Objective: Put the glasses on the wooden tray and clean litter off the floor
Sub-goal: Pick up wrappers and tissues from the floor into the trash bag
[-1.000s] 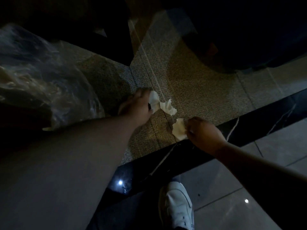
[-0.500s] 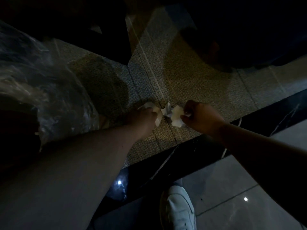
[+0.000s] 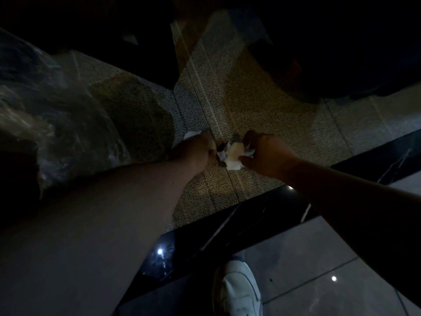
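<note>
1. Container: large crinkled clear plastic bag (image 3: pixel 57 124) at left of view, beside the left forearm. Too dark and blurred to tell what's in it, or who/what holds it.
2. Task's thing: crumpled white tissue paper litter (image 3: pixel 233 156), centre of view, just above the speckled grey-beige carpet floor (image 3: pixel 262 106). Looks wadded, w/ ragged torn edges, pale cream where light hits it, greyer at its left corner.
3. Right hand (image 3: pixel 266 153): fingers curled, pinching the wad at its right side betw. thumb and fingertips; grasping it.
4. Left hand (image 3: pixel 198 149): clenched into a fist just left of the wad. A small white scrap of paper (image 3: pixel 191 134) pokes out at the hand's far side, so it grips a piece too. Whether the left hand also touches the main wad – can't tell; a dark gap shows betw. them.
5. Both forearms reach in from the bottom corners and nearly meet over a carpet seam.
6. Nearer the person: glossy black marble strip w/ white veins (image 3: pixel 250 220) borders the carpet; then grey polished floor tiles (image 3: pixel 319 258) w/ bright light reflections.
7. A white sneaker (image 3: pixel 239 290) stands at bottom centre, toe at the black strip.
8. Upper part of view is v. dark; shapes there not identifiable.
</note>
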